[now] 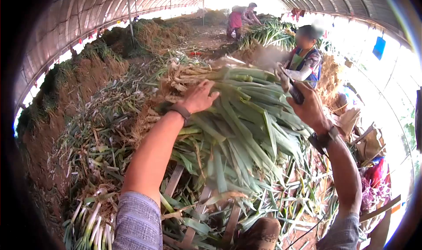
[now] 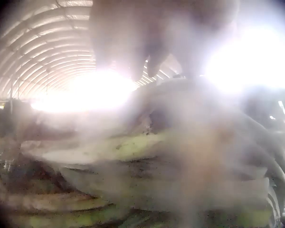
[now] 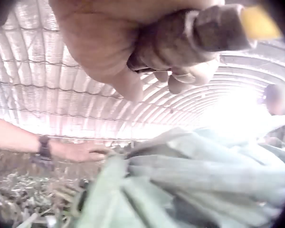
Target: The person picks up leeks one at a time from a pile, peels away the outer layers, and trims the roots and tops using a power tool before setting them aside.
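Note:
A large heap of leeks [image 1: 246,105] lies before me on a wooden slatted rack [image 1: 193,217], pale root ends to the left, broad green leaves to the right. My left hand [image 1: 198,98] rests on the heap near the stems with its fingers extended; the left wrist view is hazy. Above the leaves on the right, my right hand [image 1: 310,107] grips a dark air blow gun [image 3: 175,40] with a metal fitting and a yellow piece at its end. A misty, blurred patch hangs in front of its tip in the head view.
A person [image 1: 305,56] stands close by at the far right of the heap; another person [image 1: 241,19] bends over leeks at the back. Loose trimmings [image 1: 94,131] cover the ground at left. Bundled leeks [image 1: 92,226] lie at lower left. A metal pole [image 1: 130,17] stands behind.

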